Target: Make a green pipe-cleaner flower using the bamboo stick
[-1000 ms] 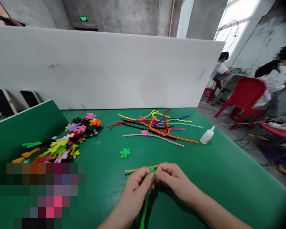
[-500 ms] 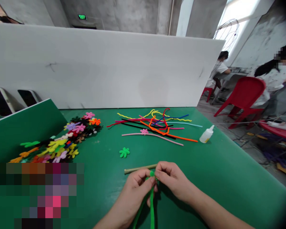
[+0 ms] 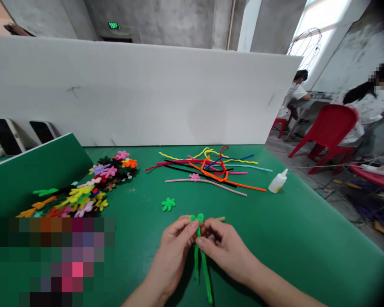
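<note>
Between my two hands is a green pipe cleaner (image 3: 205, 273), bent into small loops at the top with two loose ends hanging down. My left hand (image 3: 176, 249) pinches it just below the loops. My right hand (image 3: 228, 247) is closed on it too, thumb and fingertips against the stem. Behind my hands lies a thin stick (image 3: 222, 219), mostly hidden, with only one end showing. A finished green pipe-cleaner flower (image 3: 168, 204) rests on the table beyond my left hand.
Loose coloured pipe cleaners (image 3: 214, 166) lie by the white board (image 3: 147, 94), with a pink flower (image 3: 195, 177) among them. A glue bottle (image 3: 277, 181) stands at right. Many fuzzy flowers (image 3: 83, 194) are piled at left by a green panel. Two people sit beyond, near a red chair (image 3: 333, 128).
Both hands have risen slightly, and the green pipe cleaner's loops now show above my fingertips. Its loose ends have come further into view. My hands now cover most of the stick.
</note>
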Action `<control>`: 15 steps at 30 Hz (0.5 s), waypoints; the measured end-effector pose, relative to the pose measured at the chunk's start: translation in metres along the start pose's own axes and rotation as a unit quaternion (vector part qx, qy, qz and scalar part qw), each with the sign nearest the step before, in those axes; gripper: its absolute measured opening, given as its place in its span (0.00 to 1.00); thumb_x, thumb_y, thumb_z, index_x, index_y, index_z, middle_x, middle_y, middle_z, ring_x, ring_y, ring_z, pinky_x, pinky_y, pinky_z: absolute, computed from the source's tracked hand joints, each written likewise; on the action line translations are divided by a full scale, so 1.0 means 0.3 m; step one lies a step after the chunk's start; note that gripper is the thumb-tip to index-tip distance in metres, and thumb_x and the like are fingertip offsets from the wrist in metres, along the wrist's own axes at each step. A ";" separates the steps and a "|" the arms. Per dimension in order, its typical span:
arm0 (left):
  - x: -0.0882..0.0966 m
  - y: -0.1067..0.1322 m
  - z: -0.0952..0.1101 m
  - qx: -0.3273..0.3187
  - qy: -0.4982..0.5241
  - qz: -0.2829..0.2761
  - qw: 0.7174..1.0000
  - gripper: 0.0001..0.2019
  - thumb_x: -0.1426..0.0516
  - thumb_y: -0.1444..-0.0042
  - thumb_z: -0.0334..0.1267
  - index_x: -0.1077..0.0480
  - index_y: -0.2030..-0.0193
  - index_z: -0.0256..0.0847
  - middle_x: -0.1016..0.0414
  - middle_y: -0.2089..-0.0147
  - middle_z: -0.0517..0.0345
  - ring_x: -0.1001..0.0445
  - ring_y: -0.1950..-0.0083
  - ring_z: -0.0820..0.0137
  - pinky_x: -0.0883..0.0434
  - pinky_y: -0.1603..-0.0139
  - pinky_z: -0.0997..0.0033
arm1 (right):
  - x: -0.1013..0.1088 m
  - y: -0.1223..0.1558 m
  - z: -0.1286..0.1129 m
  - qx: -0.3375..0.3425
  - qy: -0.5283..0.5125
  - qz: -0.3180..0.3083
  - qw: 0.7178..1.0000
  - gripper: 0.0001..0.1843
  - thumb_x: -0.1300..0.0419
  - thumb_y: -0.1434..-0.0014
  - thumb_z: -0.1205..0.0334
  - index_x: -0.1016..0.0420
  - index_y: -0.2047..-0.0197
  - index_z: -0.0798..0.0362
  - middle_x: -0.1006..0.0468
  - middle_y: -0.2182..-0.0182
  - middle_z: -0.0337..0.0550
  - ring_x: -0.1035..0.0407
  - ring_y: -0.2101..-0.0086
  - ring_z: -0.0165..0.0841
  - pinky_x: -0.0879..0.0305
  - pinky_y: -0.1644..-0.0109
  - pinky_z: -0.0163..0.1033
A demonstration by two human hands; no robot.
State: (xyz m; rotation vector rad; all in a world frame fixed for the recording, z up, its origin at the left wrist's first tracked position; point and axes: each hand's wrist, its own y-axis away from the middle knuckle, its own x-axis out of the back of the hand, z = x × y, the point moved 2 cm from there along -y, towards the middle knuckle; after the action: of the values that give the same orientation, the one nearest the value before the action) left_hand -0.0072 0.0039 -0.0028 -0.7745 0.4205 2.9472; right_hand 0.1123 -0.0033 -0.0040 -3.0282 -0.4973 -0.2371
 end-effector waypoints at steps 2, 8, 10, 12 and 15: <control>0.001 0.001 -0.004 -0.007 -0.011 -0.004 1.000 0.04 0.39 0.55 0.33 0.28 0.77 0.35 0.36 0.73 0.63 0.37 0.71 0.77 0.38 0.69 0.78 | -0.009 -0.003 0.000 0.003 -0.007 0.008 1.000 0.11 0.44 0.48 0.57 0.36 0.74 0.55 0.42 0.80 0.33 0.48 0.79 0.25 0.51 0.76 0.30; 0.016 -0.004 -0.005 -0.014 -0.065 -0.022 0.998 0.06 0.41 0.52 0.36 0.29 0.76 0.37 0.37 0.77 0.63 0.39 0.72 0.76 0.40 0.70 0.76 | 0.002 -0.013 0.001 -0.028 -0.135 -0.016 0.990 0.16 0.43 0.49 0.52 0.35 0.77 0.57 0.40 0.82 0.33 0.49 0.79 0.24 0.52 0.76 0.30; 0.014 -0.005 -0.003 -0.009 -0.080 -0.040 0.996 0.08 0.42 0.51 0.37 0.30 0.77 0.37 0.37 0.78 0.63 0.41 0.74 0.76 0.41 0.71 0.76 | 0.006 -0.014 0.010 -0.078 -0.199 -0.043 0.976 0.17 0.44 0.49 0.51 0.34 0.76 0.57 0.41 0.84 0.32 0.52 0.82 0.22 0.57 0.79 0.30; 0.012 -0.004 -0.002 -0.006 -0.095 -0.048 0.994 0.09 0.42 0.51 0.37 0.32 0.79 0.36 0.39 0.80 0.64 0.43 0.75 0.76 0.43 0.72 0.76 | 0.008 -0.013 0.020 -0.127 -0.254 -0.060 0.957 0.16 0.43 0.49 0.52 0.35 0.77 0.57 0.43 0.86 0.30 0.56 0.84 0.21 0.61 0.80 0.30; 0.012 -0.002 0.002 -0.023 -0.150 -0.039 0.988 0.13 0.43 0.50 0.38 0.35 0.82 0.37 0.43 0.81 0.65 0.45 0.76 0.76 0.45 0.72 0.76 | 0.012 -0.012 0.026 -0.141 -0.289 -0.052 0.945 0.16 0.40 0.52 0.55 0.40 0.80 0.55 0.47 0.87 0.28 0.57 0.84 0.21 0.63 0.80 0.30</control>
State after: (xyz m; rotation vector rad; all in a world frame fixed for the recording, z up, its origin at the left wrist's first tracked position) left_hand -0.0107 0.0046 -0.0043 -0.3316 0.2928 2.9401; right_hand 0.1157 0.0018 -0.0110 -3.3246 -0.7097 0.6570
